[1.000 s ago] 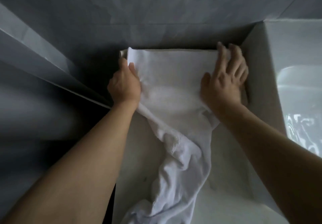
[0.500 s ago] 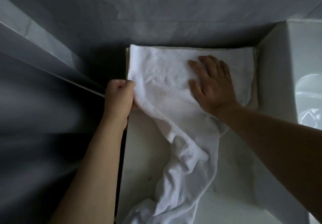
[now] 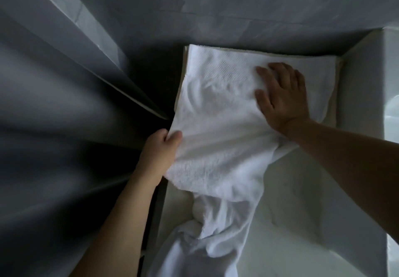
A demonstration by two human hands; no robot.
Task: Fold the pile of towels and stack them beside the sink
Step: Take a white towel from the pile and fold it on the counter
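Towel (image 3: 218, 112) half folded beside sink (image 3: 388, 108) — left hand (image 3: 164, 147) pinching edge, right hand (image 3: 282, 97) flat, pressing — tail unfolded.

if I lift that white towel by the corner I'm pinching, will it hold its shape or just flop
Probably flop: the towel already sags and bunches toward the counter's near end. It looks thick and plush, so likely a bit heavy. The terry should grip, since the left hand holds it by a pinch while the right hand pins it flat.

White towel (image 3: 216, 108), waffle-textured band; pale counter (image 3: 302, 201); grey wall (image 3: 216, 7).
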